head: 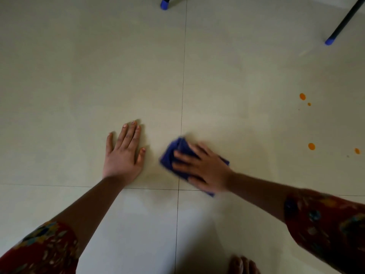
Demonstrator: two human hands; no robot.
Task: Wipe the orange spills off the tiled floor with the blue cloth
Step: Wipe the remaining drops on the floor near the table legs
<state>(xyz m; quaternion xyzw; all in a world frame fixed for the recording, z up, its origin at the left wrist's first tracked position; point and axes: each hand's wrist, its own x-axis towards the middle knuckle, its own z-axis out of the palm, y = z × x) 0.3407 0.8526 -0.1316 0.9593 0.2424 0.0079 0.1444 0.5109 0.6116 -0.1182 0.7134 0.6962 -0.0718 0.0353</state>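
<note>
In the head view, the right hand lies flat on the folded blue cloth. Its fingers are straight and a little spread and press the cloth down on the tiled floor, with the tips pointing toward the left hand. That hand rests palm down just beyond them, fingers straight and close together, the thumb held apart; it looks to be bearing weight. The main risk is that the work stays in the wrong place. No orange shows on the floor under or just ahead of the right fingertips, while every orange spill in sight lies the other way, well past the wrist: a large drop with a small one beside it, and two more drops nearer the forearm's line. A flat cloth dragged across them may spread the drops into streaks instead of lifting them. The cloth is also only pinned under straight fingers, not gripped, so a quick stroke could leave part of it behind or let it unfold. The right hand is blurred, so how firmly it presses cannot be told. Reaching toward the drops would shift weight onto the left palm, which could slide on a smooth or damp tile. A sleeve or the bare foot could brush the wet orange, and a capped chair leg stands beyond the drops.
</note>
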